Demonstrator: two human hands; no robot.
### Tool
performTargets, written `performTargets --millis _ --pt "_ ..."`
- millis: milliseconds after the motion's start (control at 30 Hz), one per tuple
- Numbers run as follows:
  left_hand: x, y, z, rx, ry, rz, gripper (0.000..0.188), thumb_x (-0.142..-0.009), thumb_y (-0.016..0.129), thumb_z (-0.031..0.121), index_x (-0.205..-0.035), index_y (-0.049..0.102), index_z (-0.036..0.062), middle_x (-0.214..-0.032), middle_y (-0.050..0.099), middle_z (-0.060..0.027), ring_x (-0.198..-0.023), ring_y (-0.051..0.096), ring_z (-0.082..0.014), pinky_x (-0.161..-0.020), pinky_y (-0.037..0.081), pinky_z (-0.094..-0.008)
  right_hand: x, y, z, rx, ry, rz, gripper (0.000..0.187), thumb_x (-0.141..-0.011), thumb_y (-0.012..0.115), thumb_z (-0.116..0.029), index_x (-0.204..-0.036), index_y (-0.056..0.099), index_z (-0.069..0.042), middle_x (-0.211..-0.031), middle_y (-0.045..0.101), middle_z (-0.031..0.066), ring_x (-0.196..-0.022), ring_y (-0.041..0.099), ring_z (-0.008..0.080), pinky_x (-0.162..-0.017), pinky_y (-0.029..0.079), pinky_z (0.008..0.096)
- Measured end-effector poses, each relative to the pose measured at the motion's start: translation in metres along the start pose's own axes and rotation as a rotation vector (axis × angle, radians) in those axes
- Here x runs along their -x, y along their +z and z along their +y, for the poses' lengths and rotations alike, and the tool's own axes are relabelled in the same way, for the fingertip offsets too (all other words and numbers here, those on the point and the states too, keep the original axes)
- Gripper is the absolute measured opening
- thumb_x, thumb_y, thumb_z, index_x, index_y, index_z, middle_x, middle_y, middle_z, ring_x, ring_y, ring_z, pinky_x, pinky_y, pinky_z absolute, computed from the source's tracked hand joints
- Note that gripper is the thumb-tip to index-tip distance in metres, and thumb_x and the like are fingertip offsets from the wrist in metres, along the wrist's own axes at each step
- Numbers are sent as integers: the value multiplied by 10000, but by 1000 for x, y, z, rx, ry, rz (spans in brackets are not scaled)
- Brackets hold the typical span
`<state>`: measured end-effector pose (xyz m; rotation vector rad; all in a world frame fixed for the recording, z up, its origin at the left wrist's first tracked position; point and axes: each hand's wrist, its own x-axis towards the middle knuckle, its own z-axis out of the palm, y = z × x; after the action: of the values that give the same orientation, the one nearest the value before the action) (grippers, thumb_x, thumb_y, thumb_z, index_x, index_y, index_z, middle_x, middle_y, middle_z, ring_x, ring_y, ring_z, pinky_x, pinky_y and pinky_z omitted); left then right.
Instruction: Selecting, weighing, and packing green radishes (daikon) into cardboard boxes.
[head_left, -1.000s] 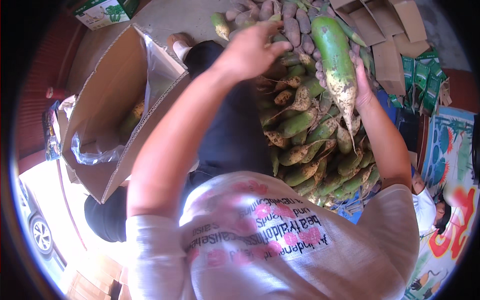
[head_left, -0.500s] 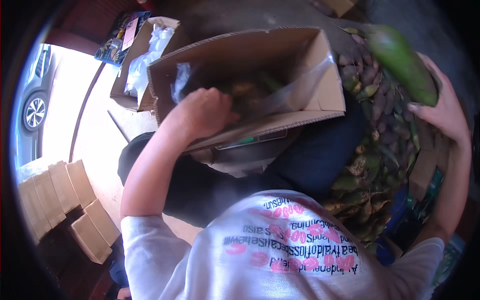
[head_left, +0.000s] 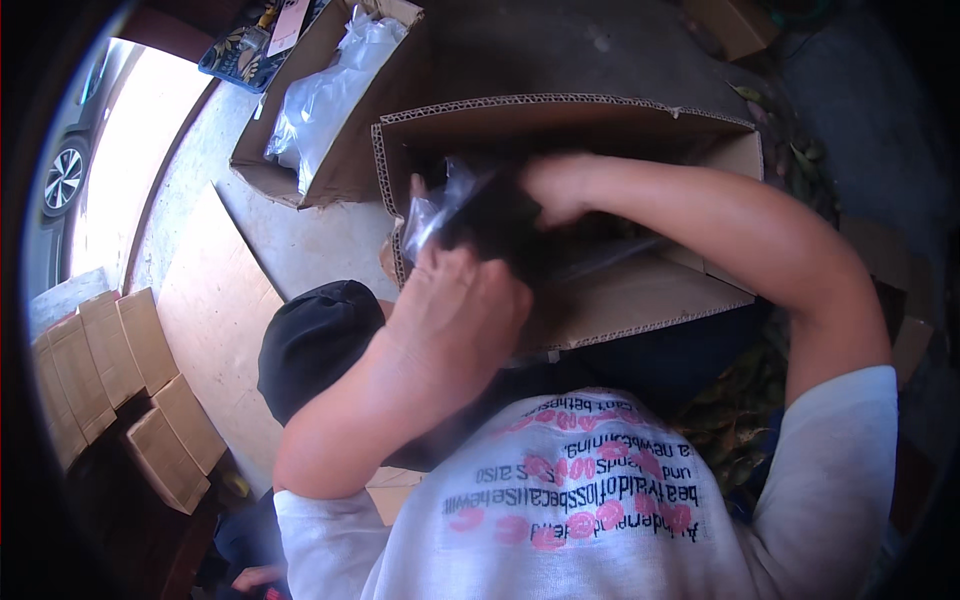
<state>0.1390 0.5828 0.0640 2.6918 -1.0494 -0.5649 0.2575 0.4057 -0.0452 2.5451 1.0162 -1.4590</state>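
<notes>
A large open cardboard box sits in front of me, its inside dark and blurred. At its left end is a crumpled clear plastic liner. My left hand is at the near left of the box with its fingers curled closed, seemingly on the liner's edge. My right hand reaches over the right side into the box. Shadow and motion blur hide its fingers, so what it may hold cannot be made out.
Another open carton with clear plastic bags stands at far left. Flattened tan cartons are stacked at left, by a flat board. Dark produce lies on the floor at right. Another person's hand shows at lower left.
My right hand has swung left from the floor pile into the box; the large green gourd-like fruit it held no longer shows. My left hand has moved right and nearer. The view has shifted.
</notes>
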Motion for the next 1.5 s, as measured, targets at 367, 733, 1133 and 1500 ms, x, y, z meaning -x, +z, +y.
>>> performTargets --millis 367,733,1133,1500 --pt "2 -5 -19 51 28 -62 137 -849 580 131 -918 689 85 -818 602 -83 -828 622 -271 -767 454 -417 -96 79 41 564 -129 603 372 -981 464 -272 -1309 580 -140 -1382 540 131 -1257 524 355 -1022 427 566" --pt "-10 17 -3 -8 -43 120 91 -857 585 117 -882 672 106 -847 531 -114 -849 544 -309 -840 463 -428 -77 79 45 234 -49 527 429 -1010 409 -318 -1386 505 -135 -1379 537 173 -1234 540 374 -1049 439 462" --pt "-38 13 14 -62 -46 33 190 -859 658 36 -1040 713 48 -946 702 -201 -870 669 -371 -784 514 -429 378 102 117 -210 278 1155 398 -926 654 -174 -1263 561 17 -1087 663 147 -989 648 219 -908 519 356" --pt "-45 9 16 -117 90 89 390 -895 582 -21 -1273 616 70 -1254 648 -152 -1137 621 -357 -980 472 -434 421 552 192 -1046 1290 676 612 -850 736 -346 -1321 533 -12 -1260 619 199 -1164 600 291 -978 467 377"
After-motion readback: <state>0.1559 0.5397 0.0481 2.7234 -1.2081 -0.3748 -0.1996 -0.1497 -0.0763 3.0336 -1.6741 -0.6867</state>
